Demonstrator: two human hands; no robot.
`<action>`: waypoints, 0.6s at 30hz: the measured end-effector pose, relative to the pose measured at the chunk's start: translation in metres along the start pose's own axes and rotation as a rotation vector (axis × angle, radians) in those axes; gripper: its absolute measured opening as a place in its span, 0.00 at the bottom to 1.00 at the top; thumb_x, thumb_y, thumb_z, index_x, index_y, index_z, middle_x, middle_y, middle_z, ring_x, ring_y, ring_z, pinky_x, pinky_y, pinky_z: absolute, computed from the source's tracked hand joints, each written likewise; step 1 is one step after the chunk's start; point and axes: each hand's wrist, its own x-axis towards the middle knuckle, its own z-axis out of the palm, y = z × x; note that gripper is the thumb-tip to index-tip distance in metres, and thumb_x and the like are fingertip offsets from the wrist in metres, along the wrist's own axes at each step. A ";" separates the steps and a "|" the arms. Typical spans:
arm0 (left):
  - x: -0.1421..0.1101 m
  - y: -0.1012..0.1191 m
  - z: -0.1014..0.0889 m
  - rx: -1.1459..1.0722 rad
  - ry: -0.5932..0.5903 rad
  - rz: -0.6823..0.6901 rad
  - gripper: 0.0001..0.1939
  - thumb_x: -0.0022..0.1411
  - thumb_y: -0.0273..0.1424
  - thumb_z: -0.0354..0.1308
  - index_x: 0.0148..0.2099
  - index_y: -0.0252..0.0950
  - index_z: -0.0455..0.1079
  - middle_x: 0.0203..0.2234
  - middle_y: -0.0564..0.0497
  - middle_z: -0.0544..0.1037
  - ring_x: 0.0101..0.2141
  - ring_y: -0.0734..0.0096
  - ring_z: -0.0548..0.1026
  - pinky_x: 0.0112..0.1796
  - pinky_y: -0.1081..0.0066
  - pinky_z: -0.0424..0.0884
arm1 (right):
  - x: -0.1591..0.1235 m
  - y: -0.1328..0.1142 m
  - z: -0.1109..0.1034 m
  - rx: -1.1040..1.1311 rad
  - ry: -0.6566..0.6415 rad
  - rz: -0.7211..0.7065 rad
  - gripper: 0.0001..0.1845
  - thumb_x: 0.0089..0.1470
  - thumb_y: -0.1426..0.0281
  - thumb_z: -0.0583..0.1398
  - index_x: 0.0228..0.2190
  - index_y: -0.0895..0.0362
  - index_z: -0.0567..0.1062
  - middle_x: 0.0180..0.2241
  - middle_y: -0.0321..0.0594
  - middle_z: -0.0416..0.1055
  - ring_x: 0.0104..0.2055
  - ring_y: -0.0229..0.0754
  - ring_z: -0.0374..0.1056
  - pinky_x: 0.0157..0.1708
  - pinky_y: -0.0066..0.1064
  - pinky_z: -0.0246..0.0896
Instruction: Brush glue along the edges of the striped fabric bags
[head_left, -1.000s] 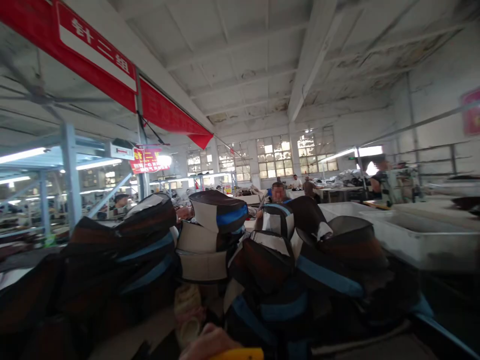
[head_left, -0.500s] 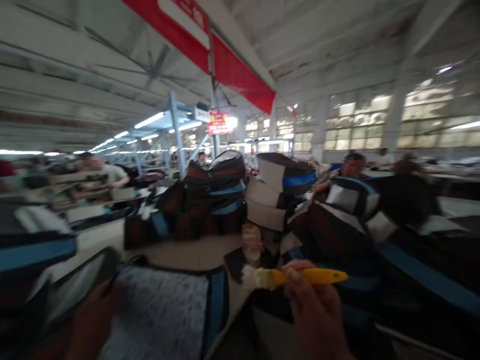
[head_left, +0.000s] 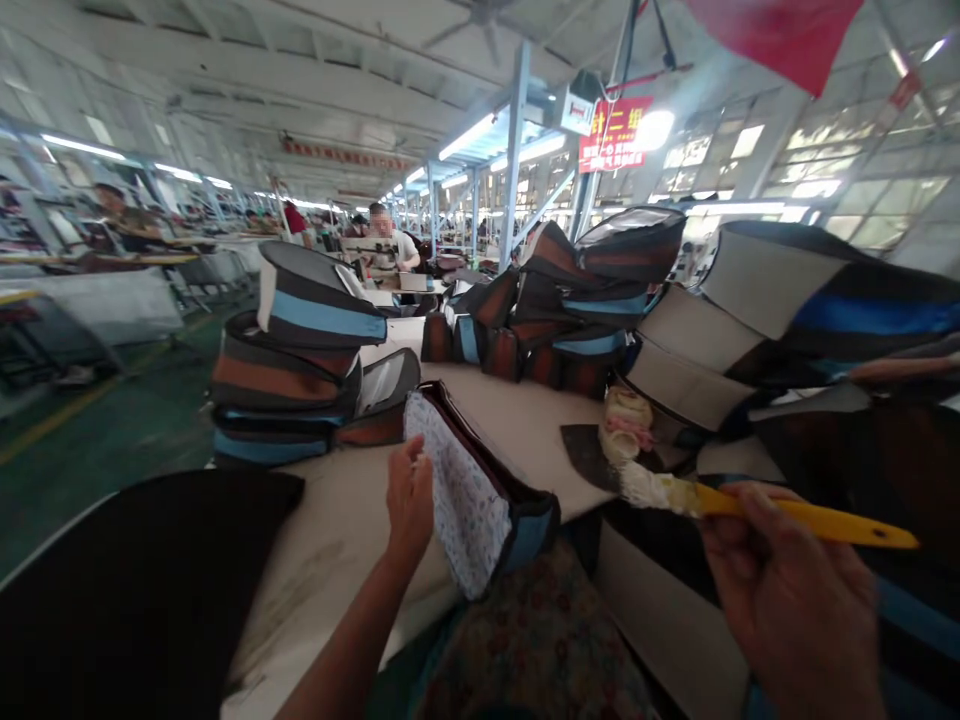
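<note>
My right hand [head_left: 795,590] is closed around the yellow handle of a paintbrush [head_left: 806,518]. Its bristles, caked with something whitish, point left beside a smeared, cream-coloured cup-like object [head_left: 628,425]. A dark flap of material lies under the brush tip. My left hand [head_left: 410,490] has curled fingers at the left edge of a fabric piece [head_left: 472,500], which stands tilted on the table. This piece has a pale patterned lining, dark edging and a blue end. Where exactly the left fingertips grip is partly hidden.
Beige table [head_left: 337,510] before me. Stacked curved fabric pieces stand at left [head_left: 285,370], at the back [head_left: 592,300] and at right [head_left: 780,290]. A black sheet [head_left: 142,590] covers the near left. Another person's forearm [head_left: 904,368] shows at right; a worker [head_left: 405,250] sits farther back.
My view has swung left, bringing the left stack and green floor into sight. The lined piece now stands tilted rather than facing me broadly. The brush stays in my right hand.
</note>
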 end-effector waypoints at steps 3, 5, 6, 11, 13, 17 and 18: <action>-0.064 0.033 0.000 -0.049 -0.183 0.143 0.34 0.57 0.56 0.56 0.58 0.38 0.67 0.49 0.42 0.70 0.49 0.54 0.71 0.50 0.56 0.71 | 0.000 0.003 0.013 0.126 0.066 0.147 0.18 0.40 0.65 0.74 0.31 0.58 0.77 0.29 0.33 0.69 0.24 0.28 0.61 0.33 0.18 0.71; -0.088 0.049 0.010 0.002 -0.194 0.149 0.37 0.54 0.50 0.64 0.60 0.37 0.65 0.49 0.42 0.69 0.49 0.54 0.70 0.50 0.55 0.71 | -0.001 0.004 0.024 0.180 0.072 0.223 0.19 0.36 0.68 0.76 0.30 0.59 0.77 0.27 0.32 0.68 0.25 0.29 0.62 0.32 0.18 0.71; -0.092 0.055 0.016 -0.006 -0.195 0.125 0.35 0.55 0.45 0.65 0.61 0.38 0.64 0.48 0.42 0.69 0.48 0.55 0.71 0.50 0.55 0.71 | -0.002 0.004 0.029 0.187 0.060 0.239 0.19 0.35 0.68 0.76 0.29 0.59 0.76 0.26 0.32 0.68 0.23 0.28 0.61 0.30 0.17 0.70; -0.076 0.067 0.033 -0.193 -0.260 0.050 0.19 0.65 0.34 0.56 0.58 0.43 0.68 0.40 0.50 0.70 0.40 0.66 0.72 0.45 0.65 0.71 | -0.008 0.010 0.052 0.143 -0.103 0.168 0.17 0.38 0.66 0.75 0.29 0.59 0.76 0.22 0.31 0.67 0.21 0.29 0.58 0.22 0.15 0.60; -0.069 0.070 0.032 -0.222 -0.278 0.069 0.16 0.66 0.33 0.55 0.55 0.43 0.70 0.38 0.51 0.70 0.39 0.67 0.72 0.44 0.67 0.71 | -0.011 0.017 0.062 0.075 -0.201 0.095 0.14 0.45 0.65 0.72 0.30 0.58 0.75 0.20 0.30 0.64 0.22 0.31 0.59 0.22 0.18 0.59; -0.069 0.076 0.026 -0.265 -0.299 0.072 0.12 0.67 0.33 0.54 0.50 0.40 0.72 0.35 0.52 0.70 0.37 0.69 0.71 0.40 0.70 0.69 | -0.010 0.037 0.091 -0.121 -0.330 -0.083 0.12 0.55 0.62 0.63 0.28 0.58 0.72 0.18 0.30 0.62 0.21 0.36 0.61 0.23 0.25 0.60; -0.071 0.078 0.024 -0.273 -0.299 0.069 0.10 0.67 0.33 0.54 0.47 0.39 0.73 0.35 0.52 0.69 0.36 0.70 0.70 0.39 0.71 0.69 | -0.008 0.042 0.098 -0.164 -0.350 -0.110 0.13 0.56 0.61 0.62 0.27 0.58 0.72 0.18 0.30 0.61 0.20 0.37 0.61 0.22 0.27 0.60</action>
